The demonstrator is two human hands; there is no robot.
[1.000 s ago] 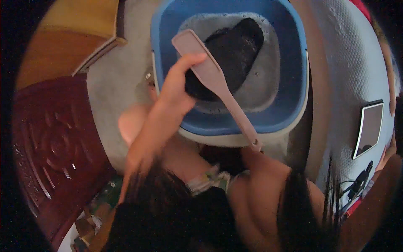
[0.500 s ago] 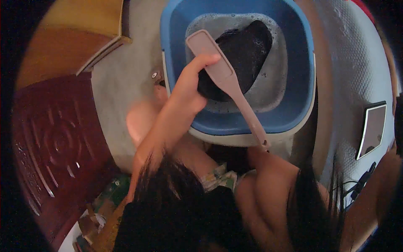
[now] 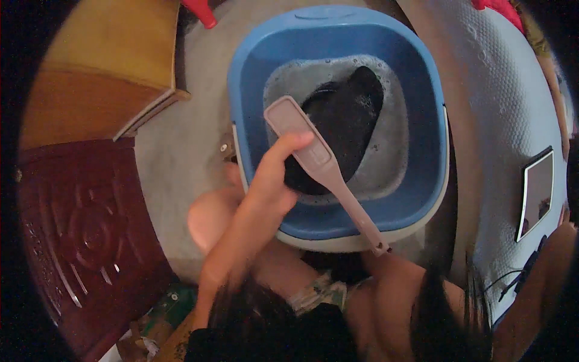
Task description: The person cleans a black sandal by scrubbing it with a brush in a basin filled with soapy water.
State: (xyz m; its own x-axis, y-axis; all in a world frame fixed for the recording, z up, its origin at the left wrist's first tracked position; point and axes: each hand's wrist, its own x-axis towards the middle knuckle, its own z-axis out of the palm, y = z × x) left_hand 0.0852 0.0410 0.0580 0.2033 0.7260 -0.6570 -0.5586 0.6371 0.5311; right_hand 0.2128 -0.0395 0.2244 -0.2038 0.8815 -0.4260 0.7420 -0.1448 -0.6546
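My left hand is closed round the head of a pink long-handled brush, thumb flat on its back. The brush's underside is hidden, and its handle slants down to the right across the tub's near rim. Right beneath it, a black rounded item, perhaps fabric, lies partly in soapy water; I cannot tell its kind. Around both stands a blue tub with a pale handle band. Of my right side only a bare arm shows at the right rim; the hand is out of sight.
A padded light-blue surface runs along the right, with a white-edged tablet and a dark cable on it. Wooden furniture and a dark red carved panel stand left. A red object shows at the top.
My view has shifted, so the tub, brush and left hand appear lower in the picture. The left hand keeps its hold on the brush, and a red object has come into view at the top.
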